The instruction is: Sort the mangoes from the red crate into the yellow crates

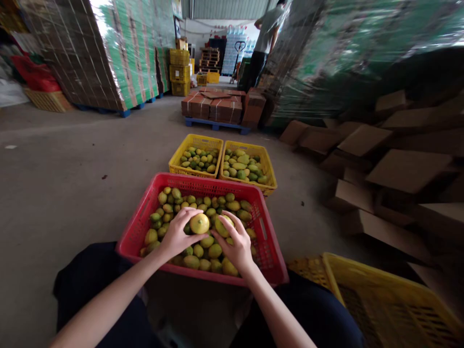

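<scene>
A red plastic crate (270, 241) stands in front of my knees, filled with yellow and green lemons (191, 262). Above the fruit, my left hand (181, 231) is closed around a yellow lemon (199, 224), its tip facing me. Beside it my right hand (237, 241) grips another lemon, a yellow-green one (222, 227) partly covered by the fingers. The two held lemons are a short gap apart. Just beyond the red crate sit two yellow crates, a left one (174, 159) and a right one (271, 180), both holding green and yellow fruit.
An open yellow crate (328, 275) stands by my right knee. Cardboard boxes (362, 140) lie heaped on the right. Flattened cartons (224, 108) rest on a blue pallet (215, 124) ahead. Wrapped stacks (130, 53) rise left and right. A person (266, 38) stands at the back.
</scene>
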A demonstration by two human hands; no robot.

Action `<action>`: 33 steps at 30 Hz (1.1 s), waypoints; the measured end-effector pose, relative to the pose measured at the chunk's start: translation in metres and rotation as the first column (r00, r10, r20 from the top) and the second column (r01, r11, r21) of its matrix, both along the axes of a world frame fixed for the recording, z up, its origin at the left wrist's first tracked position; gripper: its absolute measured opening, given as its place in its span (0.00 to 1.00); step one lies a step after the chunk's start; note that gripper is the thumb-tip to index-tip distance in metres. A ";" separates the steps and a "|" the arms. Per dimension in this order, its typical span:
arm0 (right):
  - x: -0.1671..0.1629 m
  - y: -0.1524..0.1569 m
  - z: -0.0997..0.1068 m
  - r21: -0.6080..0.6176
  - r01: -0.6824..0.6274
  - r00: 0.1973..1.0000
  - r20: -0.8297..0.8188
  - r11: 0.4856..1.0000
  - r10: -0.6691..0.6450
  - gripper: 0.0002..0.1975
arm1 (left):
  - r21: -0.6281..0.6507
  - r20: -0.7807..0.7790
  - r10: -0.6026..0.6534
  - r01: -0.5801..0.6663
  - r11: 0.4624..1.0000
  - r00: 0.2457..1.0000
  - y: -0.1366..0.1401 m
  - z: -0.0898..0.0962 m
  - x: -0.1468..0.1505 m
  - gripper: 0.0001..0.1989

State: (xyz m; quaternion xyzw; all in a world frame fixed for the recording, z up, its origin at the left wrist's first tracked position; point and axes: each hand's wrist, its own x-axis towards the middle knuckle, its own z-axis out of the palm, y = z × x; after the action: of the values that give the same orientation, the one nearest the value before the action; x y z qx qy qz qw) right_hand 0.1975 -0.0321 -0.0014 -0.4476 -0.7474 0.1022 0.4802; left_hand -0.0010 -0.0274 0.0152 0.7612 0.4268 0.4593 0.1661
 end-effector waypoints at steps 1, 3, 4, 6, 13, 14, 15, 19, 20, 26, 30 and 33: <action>-0.001 0.000 0.001 -0.003 0.005 1.000 -0.005 1.000 -0.005 0.20 | -0.001 0.005 0.005 -0.004 1.000 1.000 0.001 0.000 0.000 0.24; -0.002 0.000 0.002 -0.006 0.016 1.000 -0.016 1.000 -0.016 0.20 | 0.003 0.015 0.016 -0.016 1.000 1.000 0.002 0.000 0.000 0.24; -0.003 0.000 0.003 -0.005 0.019 1.000 -0.019 1.000 -0.019 0.20 | 0.005 0.019 0.021 -0.021 1.000 1.000 0.002 0.001 -0.001 0.24; -0.003 0.000 0.003 0.001 0.023 1.000 -0.018 1.000 -0.023 0.20 | 0.000 0.023 0.028 -0.028 1.000 0.999 0.003 0.001 0.000 0.24; -0.001 -0.002 0.004 0.004 0.009 1.000 -0.004 1.000 -0.009 0.18 | -0.024 0.032 0.026 -0.025 0.999 0.999 0.001 -0.001 -0.001 0.23; -0.001 -0.002 0.004 -0.006 0.007 1.000 -0.001 1.000 -0.007 0.18 | -0.029 0.034 0.027 -0.026 0.999 0.999 0.001 -0.001 -0.001 0.23; 0.000 -0.002 0.005 -0.015 0.006 1.000 0.001 1.000 -0.006 0.17 | -0.037 0.038 0.027 -0.026 0.999 0.999 0.001 -0.001 -0.001 0.23; 0.000 -0.002 0.006 -0.056 -0.006 1.000 -0.022 0.998 0.004 0.19 | -0.082 0.071 0.008 -0.002 0.997 0.997 0.000 0.001 -0.001 0.23; -0.001 -0.003 0.007 -0.069 -0.008 0.999 -0.038 0.998 0.006 0.21 | -0.108 0.081 0.000 0.009 0.994 0.997 0.000 0.001 -0.001 0.23; -0.012 -0.004 0.006 -0.231 -0.009 0.978 -0.203 0.973 -0.039 0.24 | -0.488 0.335 -0.010 0.182 0.853 0.942 0.002 -0.005 0.004 0.23; -0.017 -0.001 0.008 -0.340 -0.065 0.932 -0.356 0.938 -0.065 0.22 | -0.562 0.469 0.048 0.257 0.786 0.882 0.006 -0.003 0.011 0.19; -0.019 0.001 0.013 -0.380 -0.088 0.899 -0.428 0.921 -0.090 0.20 | -0.577 0.536 0.072 0.302 0.759 0.841 0.009 0.002 0.016 0.18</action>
State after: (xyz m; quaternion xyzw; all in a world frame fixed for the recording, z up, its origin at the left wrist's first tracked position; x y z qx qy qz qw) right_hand 0.1788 -0.0311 0.0118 -0.5000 -0.5846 0.3465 0.5369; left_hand 0.0150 -0.0184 0.0167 0.5274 0.4450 0.4641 0.5554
